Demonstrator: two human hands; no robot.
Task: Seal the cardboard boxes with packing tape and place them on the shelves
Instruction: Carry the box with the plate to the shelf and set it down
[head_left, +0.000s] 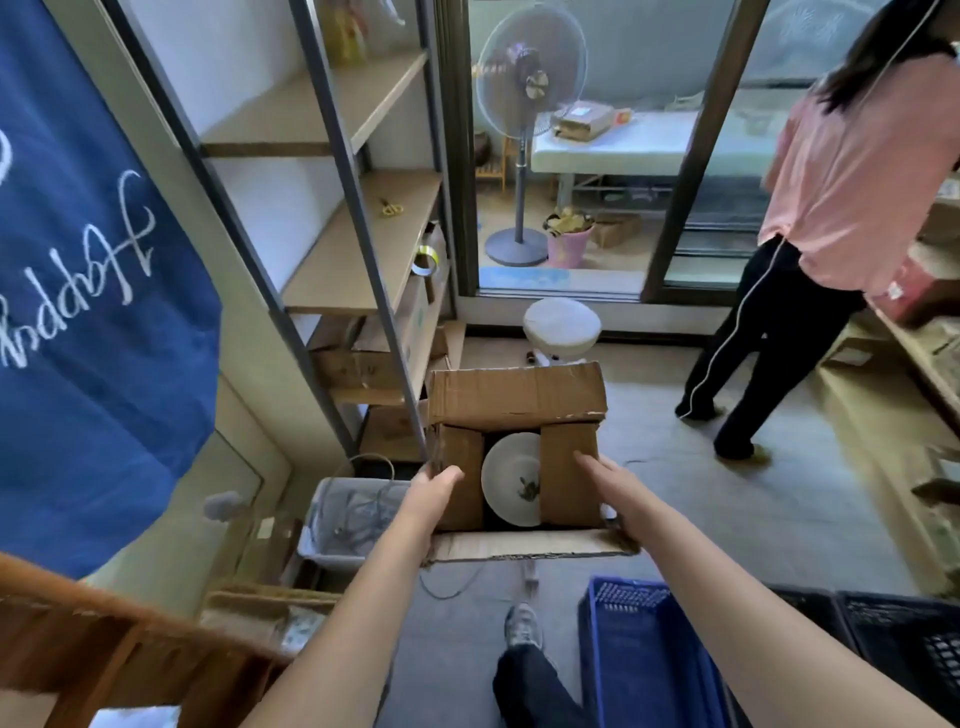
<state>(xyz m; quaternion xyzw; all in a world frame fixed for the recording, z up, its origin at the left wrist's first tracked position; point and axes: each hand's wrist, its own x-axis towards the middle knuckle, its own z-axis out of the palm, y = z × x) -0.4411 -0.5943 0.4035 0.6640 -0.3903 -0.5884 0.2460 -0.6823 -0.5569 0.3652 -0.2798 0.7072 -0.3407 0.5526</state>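
Note:
I hold an unsealed cardboard box (514, 400) in front of me, above the floor. Its far flap stands half up, and the two side flaps leave a gap that shows a white plate (511, 480) inside. My left hand (436, 486) grips the box's left edge, thumb on the left flap. My right hand (610, 491) lies on the right flap with fingers straight. A roll of packing tape (425, 261) sits at the edge of a shelf (363, 249) of the metal rack on my left, near yellow scissors (390, 208).
Another person (810, 223) stands at the right by a second shelf unit. A round stool (561, 325) stands beyond the box. A grey bin (353, 514) of cables lies left, a blue crate (644, 654) near right. Boxes fill the rack's lower shelves.

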